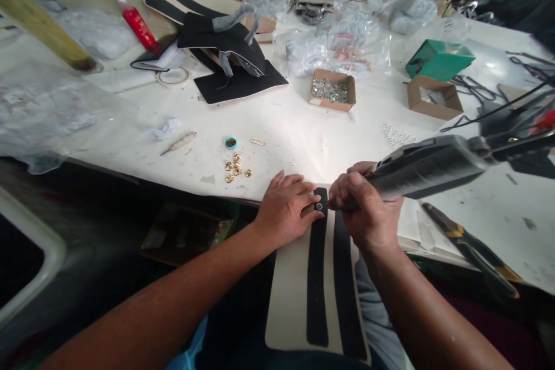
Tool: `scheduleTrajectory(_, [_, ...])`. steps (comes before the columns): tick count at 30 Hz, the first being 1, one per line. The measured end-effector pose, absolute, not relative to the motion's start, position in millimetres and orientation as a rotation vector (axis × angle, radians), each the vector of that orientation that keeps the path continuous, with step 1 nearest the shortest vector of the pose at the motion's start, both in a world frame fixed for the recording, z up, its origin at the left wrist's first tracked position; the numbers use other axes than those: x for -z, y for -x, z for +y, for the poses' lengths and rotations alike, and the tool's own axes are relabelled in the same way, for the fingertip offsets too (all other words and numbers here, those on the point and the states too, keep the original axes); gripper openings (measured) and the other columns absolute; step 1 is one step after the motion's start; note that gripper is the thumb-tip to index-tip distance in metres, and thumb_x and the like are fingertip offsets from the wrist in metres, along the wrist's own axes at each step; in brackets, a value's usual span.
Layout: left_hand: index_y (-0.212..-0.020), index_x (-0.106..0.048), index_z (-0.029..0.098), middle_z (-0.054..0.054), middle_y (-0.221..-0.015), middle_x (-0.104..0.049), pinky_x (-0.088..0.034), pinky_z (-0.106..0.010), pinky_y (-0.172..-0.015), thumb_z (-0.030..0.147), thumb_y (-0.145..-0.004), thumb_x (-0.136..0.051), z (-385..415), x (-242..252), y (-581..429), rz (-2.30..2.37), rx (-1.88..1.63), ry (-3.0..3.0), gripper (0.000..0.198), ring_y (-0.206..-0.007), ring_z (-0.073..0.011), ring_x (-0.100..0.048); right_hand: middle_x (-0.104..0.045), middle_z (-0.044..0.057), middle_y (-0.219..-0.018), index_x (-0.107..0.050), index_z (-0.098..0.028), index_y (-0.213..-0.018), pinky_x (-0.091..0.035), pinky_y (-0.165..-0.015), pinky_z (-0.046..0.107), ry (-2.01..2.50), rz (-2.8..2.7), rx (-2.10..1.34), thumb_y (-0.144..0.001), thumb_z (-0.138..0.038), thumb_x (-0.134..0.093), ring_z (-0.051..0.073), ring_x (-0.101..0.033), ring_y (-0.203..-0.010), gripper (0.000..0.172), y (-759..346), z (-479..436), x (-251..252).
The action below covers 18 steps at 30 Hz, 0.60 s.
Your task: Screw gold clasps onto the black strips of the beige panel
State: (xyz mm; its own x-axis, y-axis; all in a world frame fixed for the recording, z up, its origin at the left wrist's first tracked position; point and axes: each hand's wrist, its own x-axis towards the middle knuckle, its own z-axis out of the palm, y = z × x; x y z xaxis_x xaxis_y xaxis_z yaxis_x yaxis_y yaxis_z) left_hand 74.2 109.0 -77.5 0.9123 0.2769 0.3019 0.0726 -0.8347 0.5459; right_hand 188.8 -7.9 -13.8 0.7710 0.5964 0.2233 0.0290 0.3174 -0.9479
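A beige panel (295, 300) with black stripes hangs over the near edge of the tabletop (303, 133). The left hand (288, 208) presses flat on its top, grip open, fingertips (313, 213) beside a small eyelet (319, 206); the right hand (368, 214) has its grip wrapped around a grey power tool (433, 167), tip at the eyelet.

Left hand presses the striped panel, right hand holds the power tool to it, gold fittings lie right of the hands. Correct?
No. The head view shows the gold fittings lying left of the hands, on the table. The rest holds: left hand presses the striped panel, right hand holds the power tool to it.
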Motion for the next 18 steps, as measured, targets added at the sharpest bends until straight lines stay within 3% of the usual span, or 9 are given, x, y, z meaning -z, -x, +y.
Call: scheduleTrajectory(18, [-0.112,-0.079,0.029,-0.001,-0.133,-0.078,-0.034,-0.062,-0.123,0.041,-0.091,-0.083,108.7,75.4,-74.4,0.259,-0.482,-2.529,0.025,-0.134,-0.0328,-0.062,-0.050,-0.007,-0.059,-0.056,-0.024,-0.081,-0.047,-0.053,0.031,1.262,-0.706,-0.401,-0.096,-0.036,-0.073,0.013,-0.052,-0.049,0.026,-193.9,-4.7,28.8])
